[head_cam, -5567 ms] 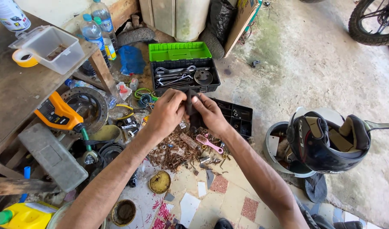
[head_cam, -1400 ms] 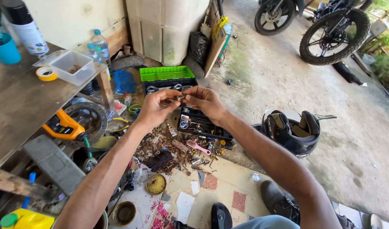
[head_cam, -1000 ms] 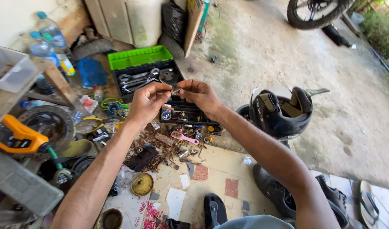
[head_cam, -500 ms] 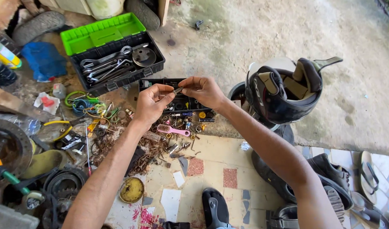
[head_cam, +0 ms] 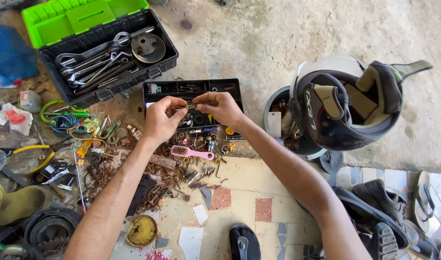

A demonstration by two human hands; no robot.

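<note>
My left hand (head_cam: pixel 163 117) and my right hand (head_cam: pixel 220 107) meet over a small black parts tray (head_cam: pixel 168 88) on the floor. Between their fingertips they pinch a small dark metal part (head_cam: pixel 190 104); its exact kind is too small to tell. Below the hands lies a pink brush (head_cam: pixel 191 153) among rusty screws and scraps (head_cam: pixel 158 178). An open black toolbox with a green lid (head_cam: pixel 85 29) holds wrenches up and to the left.
A black and white helmet (head_cam: pixel 345 103) sits on a bucket at right. Shoes (head_cam: pixel 374 212) and a sandal lie at lower right. Coiled wires (head_cam: pixel 66 120), a blue cloth (head_cam: pixel 8 55), black rubber rings (head_cam: pixel 47 228) and a round yellow tin (head_cam: pixel 142 230) crowd the left floor.
The view has swung down from the bench and motorbikes to the floor. Both hands stayed together on the small part and came lower over the parts tray.
</note>
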